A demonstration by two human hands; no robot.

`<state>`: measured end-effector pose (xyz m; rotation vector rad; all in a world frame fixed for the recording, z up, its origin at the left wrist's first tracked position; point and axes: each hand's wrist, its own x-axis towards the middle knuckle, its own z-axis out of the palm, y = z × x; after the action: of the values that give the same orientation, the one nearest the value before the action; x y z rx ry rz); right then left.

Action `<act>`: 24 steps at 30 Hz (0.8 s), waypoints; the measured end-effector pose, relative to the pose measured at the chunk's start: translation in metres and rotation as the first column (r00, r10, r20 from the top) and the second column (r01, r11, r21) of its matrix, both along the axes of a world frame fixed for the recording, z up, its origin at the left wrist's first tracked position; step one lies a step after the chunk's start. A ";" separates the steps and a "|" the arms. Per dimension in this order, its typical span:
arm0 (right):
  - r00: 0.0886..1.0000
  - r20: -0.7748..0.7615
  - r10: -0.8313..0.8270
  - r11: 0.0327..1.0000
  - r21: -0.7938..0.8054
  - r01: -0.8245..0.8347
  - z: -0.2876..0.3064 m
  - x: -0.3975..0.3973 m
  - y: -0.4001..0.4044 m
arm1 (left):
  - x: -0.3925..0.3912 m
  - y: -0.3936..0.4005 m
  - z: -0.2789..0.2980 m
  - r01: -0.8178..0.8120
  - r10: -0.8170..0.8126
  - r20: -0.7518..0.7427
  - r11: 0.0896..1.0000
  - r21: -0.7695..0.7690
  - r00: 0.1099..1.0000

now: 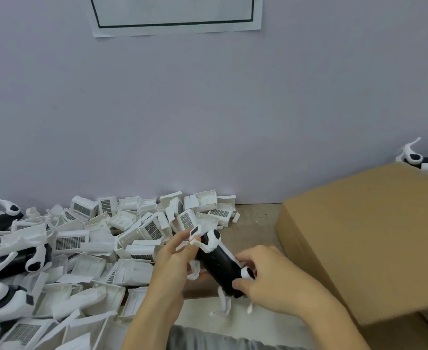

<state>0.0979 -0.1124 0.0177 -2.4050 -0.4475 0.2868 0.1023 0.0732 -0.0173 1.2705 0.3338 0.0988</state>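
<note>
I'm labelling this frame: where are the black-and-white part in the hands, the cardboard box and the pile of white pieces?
black-and-white part (219,265): head view, its black middle.
cardboard box (364,231): head view, its bare top face.
pile of white pieces (69,242): head view, a grilled piece in it.

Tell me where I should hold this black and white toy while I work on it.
Grip the toy around its black middle, from the sides. It is rounded and broad there, while the thin white legs stick out and would probably bend. Your left hand and right hand hold its ends.
</note>
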 end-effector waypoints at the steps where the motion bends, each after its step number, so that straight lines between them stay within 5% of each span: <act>1: 1.000 -0.020 0.009 1.000 -0.004 -0.009 0.003 -0.002 -0.002 | 0.001 0.000 -0.001 0.016 -0.016 -0.010 1.000 -0.008 1.000; 7: 0.989 -0.138 -0.055 0.981 0.178 0.079 0.020 -0.016 -0.024 | -0.003 -0.008 -0.001 0.155 -0.143 0.067 0.961 -0.229 0.987; 9: 0.967 -0.240 -0.081 0.934 0.320 0.158 0.029 -0.020 -0.036 | -0.003 -0.019 -0.004 0.167 -0.156 0.084 0.977 -0.134 0.984; 14: 0.953 -0.237 -0.191 0.637 0.708 0.304 0.077 -0.019 -0.086 | -0.004 -0.037 -0.026 0.061 -0.095 0.114 0.962 0.264 0.989; 18: 0.850 -0.167 -0.499 0.302 0.886 0.351 0.141 0.005 -0.148 | 0.000 -0.033 -0.033 0.036 -0.071 0.106 0.953 0.300 0.992; 21: 0.829 -0.228 -0.510 0.023 0.960 0.277 0.183 0.026 -0.194 | 0.002 -0.032 -0.036 0.043 -0.077 0.088 0.941 0.336 0.993; 24: 0.790 -0.270 -0.551 0.035 0.938 0.345 0.188 0.033 -0.213 | 0.003 -0.033 -0.037 0.075 -0.112 0.057 0.894 0.441 0.992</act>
<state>0.1310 -0.3252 0.2055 -1.0922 0.1490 -0.4424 0.1048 0.0399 -0.0542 1.7242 0.1823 0.1486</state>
